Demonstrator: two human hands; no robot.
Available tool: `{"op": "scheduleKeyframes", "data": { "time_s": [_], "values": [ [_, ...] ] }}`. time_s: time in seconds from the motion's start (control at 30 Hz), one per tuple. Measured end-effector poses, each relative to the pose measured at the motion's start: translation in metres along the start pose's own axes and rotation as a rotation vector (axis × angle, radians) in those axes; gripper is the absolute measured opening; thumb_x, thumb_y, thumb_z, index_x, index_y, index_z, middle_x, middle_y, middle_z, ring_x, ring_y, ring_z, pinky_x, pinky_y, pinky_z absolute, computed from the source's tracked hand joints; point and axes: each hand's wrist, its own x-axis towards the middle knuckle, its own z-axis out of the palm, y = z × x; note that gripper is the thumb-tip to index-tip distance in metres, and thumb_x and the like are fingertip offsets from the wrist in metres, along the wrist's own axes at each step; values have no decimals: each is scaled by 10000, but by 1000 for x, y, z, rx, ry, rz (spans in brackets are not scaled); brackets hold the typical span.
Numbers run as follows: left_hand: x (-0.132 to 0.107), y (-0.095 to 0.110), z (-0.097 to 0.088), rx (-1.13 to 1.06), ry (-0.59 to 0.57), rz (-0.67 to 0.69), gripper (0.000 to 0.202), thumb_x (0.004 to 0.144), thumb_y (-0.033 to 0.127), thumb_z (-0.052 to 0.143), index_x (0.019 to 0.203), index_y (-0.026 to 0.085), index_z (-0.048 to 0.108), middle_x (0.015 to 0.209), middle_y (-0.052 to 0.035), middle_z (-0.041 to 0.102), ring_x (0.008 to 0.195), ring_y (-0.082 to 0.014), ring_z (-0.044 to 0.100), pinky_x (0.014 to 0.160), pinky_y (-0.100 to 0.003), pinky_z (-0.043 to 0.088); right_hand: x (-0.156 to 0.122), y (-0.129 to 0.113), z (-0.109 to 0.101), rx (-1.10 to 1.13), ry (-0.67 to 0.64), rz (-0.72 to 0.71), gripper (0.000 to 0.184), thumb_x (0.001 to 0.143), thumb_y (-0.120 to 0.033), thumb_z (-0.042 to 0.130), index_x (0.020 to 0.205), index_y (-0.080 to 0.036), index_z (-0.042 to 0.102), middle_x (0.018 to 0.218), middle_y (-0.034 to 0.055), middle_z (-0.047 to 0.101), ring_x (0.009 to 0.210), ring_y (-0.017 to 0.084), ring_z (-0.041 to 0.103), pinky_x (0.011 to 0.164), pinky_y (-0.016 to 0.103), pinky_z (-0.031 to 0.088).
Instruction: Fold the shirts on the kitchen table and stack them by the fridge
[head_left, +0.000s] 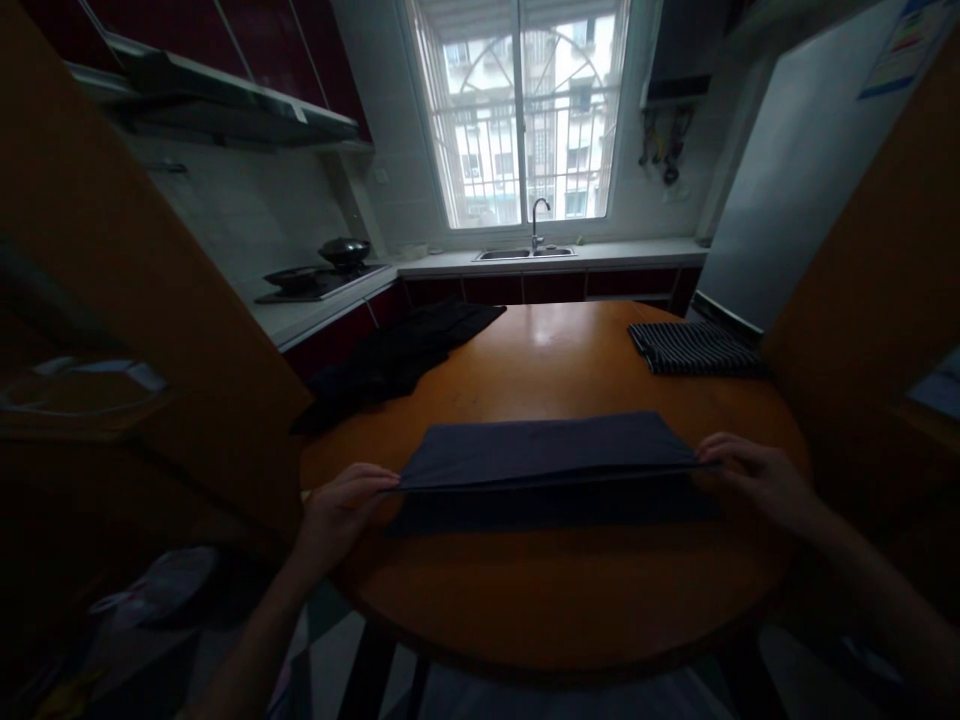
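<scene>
A dark blue folded cloth (pixel 547 448) stretches sideways across the near half of the round wooden table. My left hand (pixel 349 505) pinches its near left corner between thumb and fingers. At the opposite end, my right hand (pixel 754 478) grips the near right corner in the same way. The edge between both hands is lifted and pulled fairly straight. Beneath it, a darker lower layer lies on the tabletop. Whether the cloth is a garment, I cannot tell.
Black crumpled clothing (pixel 397 355) hangs over the table's left edge. A folded black-and-white striped cloth (pixel 694 347) lies at the far right of the wooden table (pixel 555 590). Behind are a sink (pixel 525 253), a stove with pans (pixel 322 280) and a fridge (pixel 795 160).
</scene>
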Motion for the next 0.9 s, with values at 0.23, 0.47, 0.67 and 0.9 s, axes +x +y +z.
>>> {"op": "scheduleKeyframes", "data": {
  "time_s": [0.23, 0.47, 0.67, 0.9],
  "values": [
    [-11, 4, 6, -58, -30, -13, 192, 892, 449, 672, 852, 306, 793, 928, -47, 758, 857, -223, 727, 745, -327, 612, -13, 4, 7, -68, -43, 3, 346, 830, -614, 698, 824, -278, 781, 993, 97, 724, 944, 275, 690, 871, 413, 570],
    [-16, 2, 9, -82, -73, -5, 172, 903, 406, 673, 871, 292, 799, 927, -52, 761, 850, -211, 730, 757, -321, 608, -20, 10, 7, -181, -119, -52, 326, 900, -564, 628, 850, -283, 785, 1000, 98, 715, 929, 267, 691, 841, 403, 577],
    [-19, 6, 7, -131, -95, 3, 154, 916, 367, 665, 903, 292, 798, 947, -53, 759, 884, -214, 726, 787, -329, 606, -26, 12, 4, -210, -125, -58, 342, 911, -566, 606, 861, -281, 789, 1011, 104, 716, 944, 271, 689, 843, 411, 574],
    [-20, 3, 4, -65, -217, 10, 198, 953, 374, 609, 953, 307, 795, 1022, -67, 745, 960, -228, 709, 855, -354, 598, -29, 10, 7, -218, -179, -63, 315, 930, -525, 587, 885, -289, 791, 1037, 115, 705, 992, 280, 673, 880, 436, 564]
  ]
}}
